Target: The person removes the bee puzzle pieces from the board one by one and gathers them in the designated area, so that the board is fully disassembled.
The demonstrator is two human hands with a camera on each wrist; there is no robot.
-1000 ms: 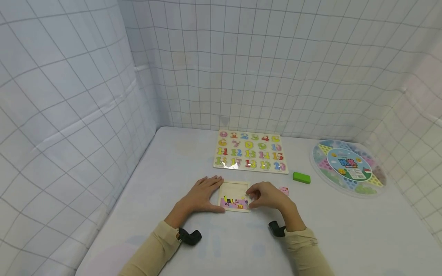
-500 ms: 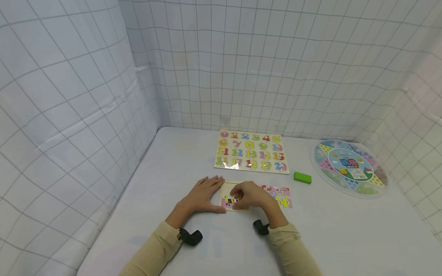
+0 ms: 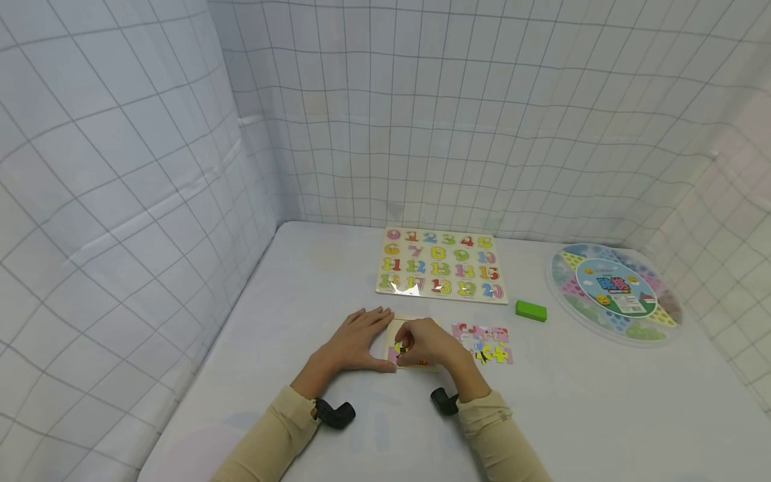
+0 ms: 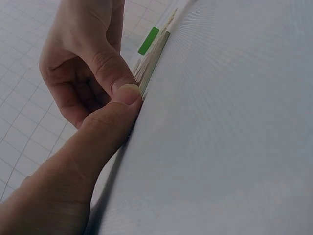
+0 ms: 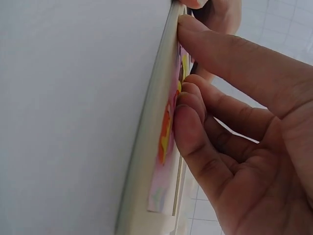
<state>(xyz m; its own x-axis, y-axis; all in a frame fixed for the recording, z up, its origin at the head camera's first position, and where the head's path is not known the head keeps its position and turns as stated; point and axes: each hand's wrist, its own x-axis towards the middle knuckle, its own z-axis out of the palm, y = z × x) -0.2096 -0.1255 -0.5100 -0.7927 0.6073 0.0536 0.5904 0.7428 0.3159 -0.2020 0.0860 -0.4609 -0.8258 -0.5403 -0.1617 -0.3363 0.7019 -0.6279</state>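
On the bench there are one number board, one green block and one round game board. One wooden frame lies between two hands: the left hand is spread at its left edge; the bent right hand hides much of it, pinching or only touching, I cannot tell. Loose puzzle pieces, count unclear, lie to the right.

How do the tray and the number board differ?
Size: the tray is smaller than the number board.
Look: the number board shows rows of bright numerals, while the tray shows bare wood and pink pieces.
Contact: the left hand and right hand are at the tray; neither is at the number board.
Shared: both lie flat on the table.
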